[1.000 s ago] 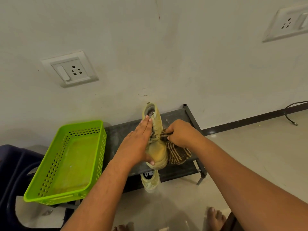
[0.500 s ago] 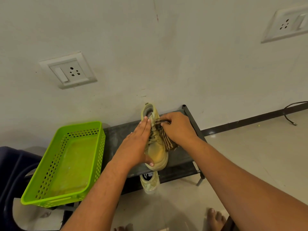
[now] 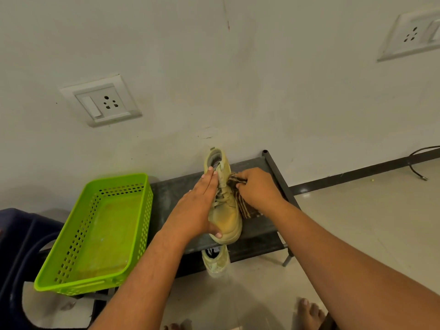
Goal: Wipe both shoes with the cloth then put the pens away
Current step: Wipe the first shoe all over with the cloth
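Observation:
A tan lace-up shoe (image 3: 225,210) lies on the top shelf of a low dark rack (image 3: 257,225), heel toward the wall. My left hand (image 3: 197,208) rests flat along the shoe's left side, fingers straight, thumb at the toe. My right hand (image 3: 258,189) grips a brown striped cloth (image 3: 245,206) against the shoe's right side near the laces. A second tan shoe (image 3: 216,260) pokes out from the lower shelf beneath. No pens are visible.
A lime green perforated basket (image 3: 71,234) sits on the left end of the rack, over a dark blue chair (image 3: 14,246). The wall is right behind, with two sockets. A black cable (image 3: 416,167) lies on the floor at right. Bare toes (image 3: 309,313) show below.
My right hand with the cloth has moved up the shoe's right side from the toe area toward the laces. The left hand stays on the shoe.

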